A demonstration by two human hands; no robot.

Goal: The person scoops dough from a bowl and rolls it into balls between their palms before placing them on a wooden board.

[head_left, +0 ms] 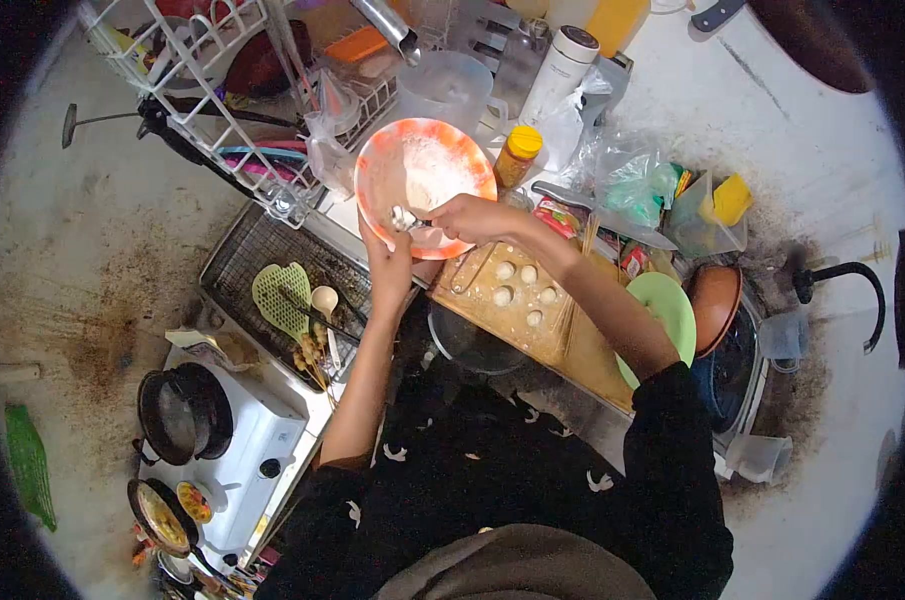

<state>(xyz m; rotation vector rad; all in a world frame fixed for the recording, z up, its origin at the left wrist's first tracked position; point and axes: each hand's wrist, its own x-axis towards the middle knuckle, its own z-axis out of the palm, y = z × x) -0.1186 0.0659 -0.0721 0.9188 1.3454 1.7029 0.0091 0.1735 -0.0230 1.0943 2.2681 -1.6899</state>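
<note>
An orange-and-white bowl (372, 165) with white powdery flour inside is tilted toward me. My left hand (389, 265) grips its near-left rim, with the thumb up near the spoon. Over the bowl, my right hand (467, 220) is closed around a metal spoon (424, 224). A whitish lump of dough (402, 216) sits at the spoon's tip. Below and to the right, several small white dough balls (503, 296) lie on a floury wooden board (592, 350), under my right forearm.
A yellow-capped jar (518, 155), a clear pitcher (442, 85) and a white flask (564, 75) stand behind the bowl. At right is a green plate (672, 305). A wire tray (237, 270) with utensils and a stove (257, 430) with pans are at left.
</note>
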